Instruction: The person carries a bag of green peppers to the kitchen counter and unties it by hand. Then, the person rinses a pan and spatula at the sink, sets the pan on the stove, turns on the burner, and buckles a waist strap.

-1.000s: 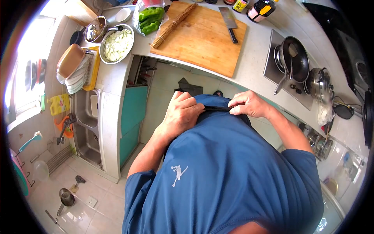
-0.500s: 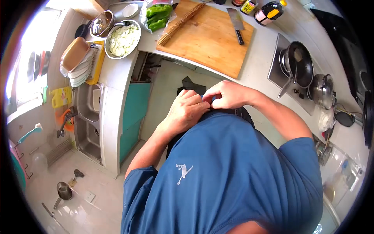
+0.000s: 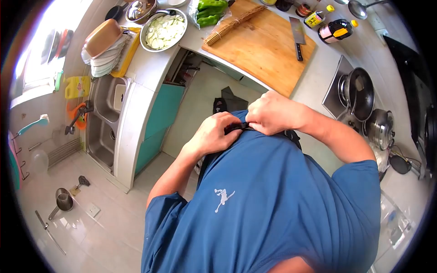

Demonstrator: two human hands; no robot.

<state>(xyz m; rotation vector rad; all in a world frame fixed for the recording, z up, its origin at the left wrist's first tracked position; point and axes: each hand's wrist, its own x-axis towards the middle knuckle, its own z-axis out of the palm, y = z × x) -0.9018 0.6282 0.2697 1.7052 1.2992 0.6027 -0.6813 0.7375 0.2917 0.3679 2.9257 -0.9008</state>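
At my waist, my left hand (image 3: 214, 135) is closed, its fingers and thumb around one end of a black strap (image 3: 244, 125). My right hand (image 3: 274, 112) pinches the same strap from the other side, just below a fold of my blue shirt (image 3: 273, 182). A small dark part, possibly a buckle, shows between the two hands; its shape is too small to make out. Both hands are close together, well away from the countertop.
Ahead, a wooden cutting board (image 3: 255, 45) carries a bundle of sticks (image 3: 234, 25) and a cleaver (image 3: 297, 38). A bowl of sliced vegetable (image 3: 164, 31), green peppers (image 3: 211, 11), sauce bottles (image 3: 337, 32) and a wok (image 3: 362, 93) surround it. A double sink (image 3: 102, 141) lies left.
My hands have drawn slightly apart, exposing more of the black strap between them. The view has turned, shifting the counter right and upward.
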